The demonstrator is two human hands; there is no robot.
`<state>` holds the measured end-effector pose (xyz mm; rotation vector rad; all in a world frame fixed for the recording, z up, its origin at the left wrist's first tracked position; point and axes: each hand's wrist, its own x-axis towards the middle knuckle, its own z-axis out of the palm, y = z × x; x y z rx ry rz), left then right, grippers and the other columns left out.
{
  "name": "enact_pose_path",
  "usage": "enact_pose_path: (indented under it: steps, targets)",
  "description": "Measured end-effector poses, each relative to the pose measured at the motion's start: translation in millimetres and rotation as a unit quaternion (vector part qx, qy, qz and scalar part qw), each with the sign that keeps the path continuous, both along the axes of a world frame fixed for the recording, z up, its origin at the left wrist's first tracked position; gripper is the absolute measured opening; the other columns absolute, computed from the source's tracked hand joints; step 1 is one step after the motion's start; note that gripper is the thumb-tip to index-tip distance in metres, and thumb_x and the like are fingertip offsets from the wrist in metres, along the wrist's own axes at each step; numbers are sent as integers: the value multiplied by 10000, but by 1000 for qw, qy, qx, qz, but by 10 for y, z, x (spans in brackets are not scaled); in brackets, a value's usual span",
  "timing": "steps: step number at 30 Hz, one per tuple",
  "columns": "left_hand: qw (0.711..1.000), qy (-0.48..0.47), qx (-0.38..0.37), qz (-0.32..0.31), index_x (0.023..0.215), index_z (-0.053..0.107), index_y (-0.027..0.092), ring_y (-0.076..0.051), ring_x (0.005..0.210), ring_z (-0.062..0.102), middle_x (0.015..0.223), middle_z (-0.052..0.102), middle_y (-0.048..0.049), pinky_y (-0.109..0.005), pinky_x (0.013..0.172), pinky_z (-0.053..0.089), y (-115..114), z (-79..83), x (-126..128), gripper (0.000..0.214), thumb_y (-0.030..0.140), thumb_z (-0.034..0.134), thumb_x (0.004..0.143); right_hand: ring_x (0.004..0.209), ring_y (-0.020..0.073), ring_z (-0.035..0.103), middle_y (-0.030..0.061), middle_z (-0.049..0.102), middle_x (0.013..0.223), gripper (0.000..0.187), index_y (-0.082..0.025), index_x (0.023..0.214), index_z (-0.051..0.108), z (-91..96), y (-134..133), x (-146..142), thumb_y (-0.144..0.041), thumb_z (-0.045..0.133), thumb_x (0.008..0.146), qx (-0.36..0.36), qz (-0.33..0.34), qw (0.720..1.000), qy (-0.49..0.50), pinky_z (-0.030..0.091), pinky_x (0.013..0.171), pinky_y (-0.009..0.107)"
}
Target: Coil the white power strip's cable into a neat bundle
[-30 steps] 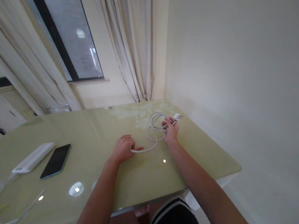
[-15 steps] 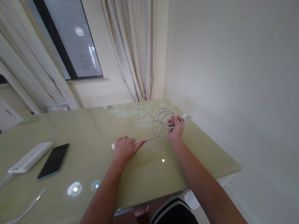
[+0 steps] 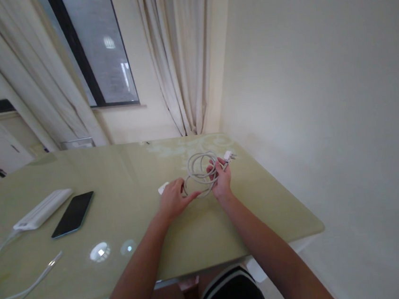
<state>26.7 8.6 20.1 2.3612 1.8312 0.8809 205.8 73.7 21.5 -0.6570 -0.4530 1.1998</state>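
Head view. Holds a coiled white cable point(image 3: 199, 171) at the centre of the frame, just above the table point(image 3: 134, 170). Grips the right edge of the coil with the right hand point(image 3: 220, 184), fingers curled shut round the bundled loops, the white plug point(image 3: 227, 155) poking out past the knuckles toward the upper right. Pinches the free tail with the left hand point(image 3: 172, 201), thumb and fingers closed on the strand, a small white end piece point(image 3: 162, 188) showing just left of them. Has the tail on a shallow slant from lower left up into the coil, spanning the short gap between the hands. Has the right hand on the coil itself, the left just beside it at lower left.

Sits at a glossy pale green tabletop with lamp reflections at lower left. Has a black phone point(image 3: 72, 213) and a white power strip point(image 3: 43, 209) side by side at middle left, well apart from the hands, and a thin white lead point(image 3: 25, 289) trailing toward the lower left corner. Faces cream curtains point(image 3: 178, 52) and a dark-framed window point(image 3: 99, 46) across the upper left and middle, with a bare pale wall point(image 3: 321, 84) filling the right half.
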Motion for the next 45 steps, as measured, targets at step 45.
enact_pose_path:
  steps: [45]
  targets:
    - [999, -39, 1, -18, 1135, 555, 203, -269, 963, 669, 1086, 650, -130, -388, 816, 517, -162, -56, 187, 277, 413, 417, 1017, 695, 87, 620, 10, 663, 972, 418, -214, 1226, 537, -49, -224, -222, -433, 680, 899, 129, -68, 970, -193, 527, 703, 227]
